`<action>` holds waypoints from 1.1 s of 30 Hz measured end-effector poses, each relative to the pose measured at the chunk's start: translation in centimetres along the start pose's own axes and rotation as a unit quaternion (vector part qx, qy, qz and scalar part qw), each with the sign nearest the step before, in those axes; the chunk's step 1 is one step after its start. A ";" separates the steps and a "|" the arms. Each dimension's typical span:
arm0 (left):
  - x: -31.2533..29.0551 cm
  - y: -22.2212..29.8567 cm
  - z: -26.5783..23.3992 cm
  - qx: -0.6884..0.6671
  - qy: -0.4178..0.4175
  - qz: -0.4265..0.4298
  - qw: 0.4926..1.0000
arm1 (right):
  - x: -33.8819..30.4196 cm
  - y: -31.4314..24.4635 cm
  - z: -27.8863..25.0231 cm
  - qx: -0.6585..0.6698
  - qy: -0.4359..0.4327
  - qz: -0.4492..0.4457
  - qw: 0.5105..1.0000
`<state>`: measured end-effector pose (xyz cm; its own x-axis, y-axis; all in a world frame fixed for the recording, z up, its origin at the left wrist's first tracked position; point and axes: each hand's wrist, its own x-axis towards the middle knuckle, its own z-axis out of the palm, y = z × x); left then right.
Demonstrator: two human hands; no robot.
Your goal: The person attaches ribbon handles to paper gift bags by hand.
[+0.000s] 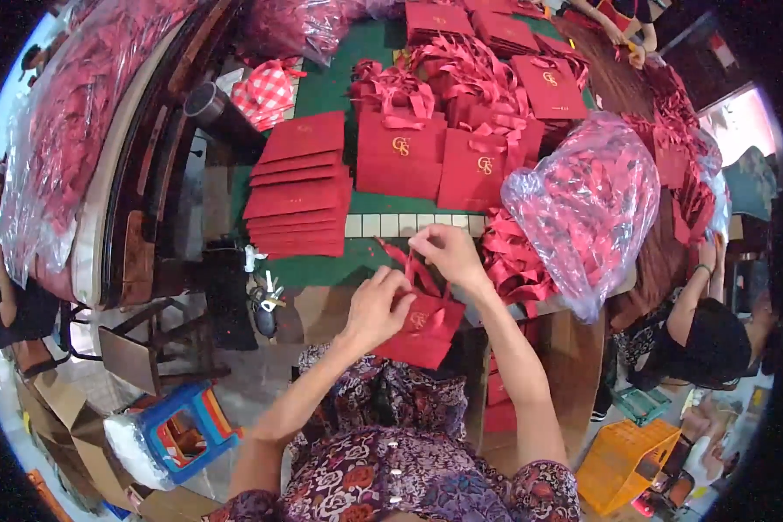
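A small red paper gift bag (424, 337) with a gold emblem hangs over my lap at the table's front edge. My left hand (376, 306) is closed on its upper left side, fingers curled at the rim. Just above the bag, my right hand (451, 254) pinches a red ribbon (422, 277) that runs down to the bag's opening. Whether the ribbon is threaded through both sides cannot be made out. Beyond my hands, flat red bags (297, 216) lie in a fanned stack on the left. Bags with ribbon handles (400, 157) are piled in the middle.
A clear plastic sack of red ribbons (596, 204) and loose ribbons (515, 261) lie right of my hands. At the left are a dark tumbler (213, 106) and hanging keys (268, 300). A yellow crate (628, 465) stands low right. Other people sit around the table.
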<state>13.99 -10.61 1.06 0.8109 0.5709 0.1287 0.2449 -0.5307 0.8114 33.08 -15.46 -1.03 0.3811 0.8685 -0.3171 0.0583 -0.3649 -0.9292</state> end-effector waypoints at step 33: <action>2.6 1.4 1.1 0.052 0.086 -0.029 0.994 | -6.8 -1.0 2.2 -0.011 0.173 -0.124 0.977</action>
<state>17.05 -10.56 1.92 0.6923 0.6972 0.1859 0.3505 -0.5502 0.7579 28.43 -20.28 1.64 0.6408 0.7677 0.0039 0.2076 -0.1684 -0.9636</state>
